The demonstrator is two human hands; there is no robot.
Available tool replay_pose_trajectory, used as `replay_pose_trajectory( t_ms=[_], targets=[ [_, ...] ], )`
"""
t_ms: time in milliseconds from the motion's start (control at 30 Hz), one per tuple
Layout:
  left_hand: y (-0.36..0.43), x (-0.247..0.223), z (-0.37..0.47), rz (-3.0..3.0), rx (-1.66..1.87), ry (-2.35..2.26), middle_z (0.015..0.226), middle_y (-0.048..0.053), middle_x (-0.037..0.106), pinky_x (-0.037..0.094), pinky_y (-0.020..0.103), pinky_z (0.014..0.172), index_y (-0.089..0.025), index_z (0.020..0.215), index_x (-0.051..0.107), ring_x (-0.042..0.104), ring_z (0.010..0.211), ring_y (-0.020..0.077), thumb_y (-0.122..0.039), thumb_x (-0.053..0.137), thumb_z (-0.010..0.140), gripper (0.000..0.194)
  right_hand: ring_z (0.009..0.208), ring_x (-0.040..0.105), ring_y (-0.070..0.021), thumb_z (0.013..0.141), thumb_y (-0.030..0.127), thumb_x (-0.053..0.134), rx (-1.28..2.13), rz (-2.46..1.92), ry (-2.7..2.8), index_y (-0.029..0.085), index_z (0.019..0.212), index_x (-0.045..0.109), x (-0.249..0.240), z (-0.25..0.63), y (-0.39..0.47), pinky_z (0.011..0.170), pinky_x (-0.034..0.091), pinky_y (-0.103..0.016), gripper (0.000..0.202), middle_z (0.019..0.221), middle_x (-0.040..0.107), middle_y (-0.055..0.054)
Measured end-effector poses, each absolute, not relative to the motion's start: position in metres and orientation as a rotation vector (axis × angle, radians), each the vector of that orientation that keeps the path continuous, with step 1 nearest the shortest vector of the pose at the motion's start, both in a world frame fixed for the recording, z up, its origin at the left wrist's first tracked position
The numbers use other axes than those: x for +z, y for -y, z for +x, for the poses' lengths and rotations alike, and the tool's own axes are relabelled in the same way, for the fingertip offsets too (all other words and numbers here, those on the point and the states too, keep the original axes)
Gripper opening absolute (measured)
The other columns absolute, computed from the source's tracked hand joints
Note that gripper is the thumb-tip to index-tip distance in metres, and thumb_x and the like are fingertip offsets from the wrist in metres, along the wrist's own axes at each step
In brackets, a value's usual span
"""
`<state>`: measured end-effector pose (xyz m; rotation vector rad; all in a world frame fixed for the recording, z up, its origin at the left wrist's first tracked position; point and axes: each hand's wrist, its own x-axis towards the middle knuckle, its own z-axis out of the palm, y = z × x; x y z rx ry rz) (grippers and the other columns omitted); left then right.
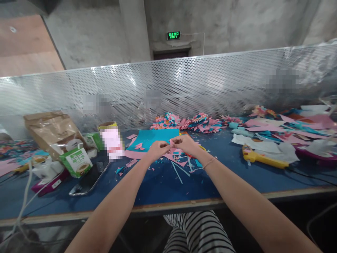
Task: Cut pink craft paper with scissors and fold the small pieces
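Note:
Over the middle of the blue tabletop my two hands meet at a small pink paper piece (172,143). My right hand (186,144) pinches it between thumb and fingertips. From the other side my left hand (158,149) closes its fingertips at the same piece, which they partly cover. Just behind and beneath them lies a teal paper sheet (158,137), with a pink sheet (131,154) showing below its near edge. Small pink cut pieces (139,146) rest on the teal sheet. Thin pale strips (178,172) and blue and pink scraps lie in front of my hands.
Pink and blue paper clusters (200,123) line the perforated metal divider (210,80). On the right lie a yellow glue gun (265,160) and paper sheets (284,123). A phone (91,179), a green-white box (77,161) and a brown paper bag (52,133) stand left.

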<state>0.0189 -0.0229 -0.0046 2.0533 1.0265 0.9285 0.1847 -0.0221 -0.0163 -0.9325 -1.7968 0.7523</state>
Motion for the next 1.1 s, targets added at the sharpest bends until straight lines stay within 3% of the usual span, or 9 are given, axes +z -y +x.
replay_pose_trajectory(
  t_ms=[133,433,833,1100],
  targets=[
    [0.022,-0.005,0.021,2.134,1.214,-1.044,0.055,0.001,0.057,0.041,0.023,0.052,-0.015,0.061,0.054,0.053,0.053,0.0113,-0.039,0.06,0.062,0.024,0.059,0.05,-0.0113,0.064,0.036,0.06,0.572,-0.951,1.92,0.013,0.079,0.068,-0.017,0.184,0.022,0.055,0.038,-0.023,0.029,0.066,0.061,-0.003],
    [0.011,-0.012,0.022,1.909,1.259,-0.923,0.059,0.001,0.058,0.045,0.025,0.055,-0.015,0.066,0.056,0.055,0.056,0.0123,-0.034,0.067,0.055,0.024,0.062,0.056,-0.0134,0.062,0.03,0.063,0.593,-0.946,1.841,0.015,0.096,0.063,-0.021,0.178,0.021,0.058,0.043,-0.025,0.037,0.069,0.063,-0.004],
    [0.023,-0.002,0.025,1.696,1.302,-0.937,0.061,0.003,0.061,0.045,0.025,0.057,-0.013,0.064,0.06,0.055,0.056,0.0115,-0.034,0.071,0.048,0.028,0.061,0.055,-0.0131,0.062,0.029,0.063,0.563,-0.96,1.785,0.014,0.092,0.062,-0.016,0.178,0.024,0.058,0.044,-0.026,0.034,0.071,0.063,-0.005],
    [0.014,-0.008,0.022,1.539,1.4,-0.87,0.059,0.0,0.059,0.045,0.024,0.057,-0.013,0.066,0.059,0.053,0.054,0.0087,-0.031,0.072,0.049,0.027,0.065,0.056,-0.0117,0.06,0.018,0.061,0.665,-0.927,1.695,0.013,0.089,0.059,-0.011,0.179,0.028,0.063,0.045,-0.026,0.03,0.073,0.062,-0.004]
  ],
)
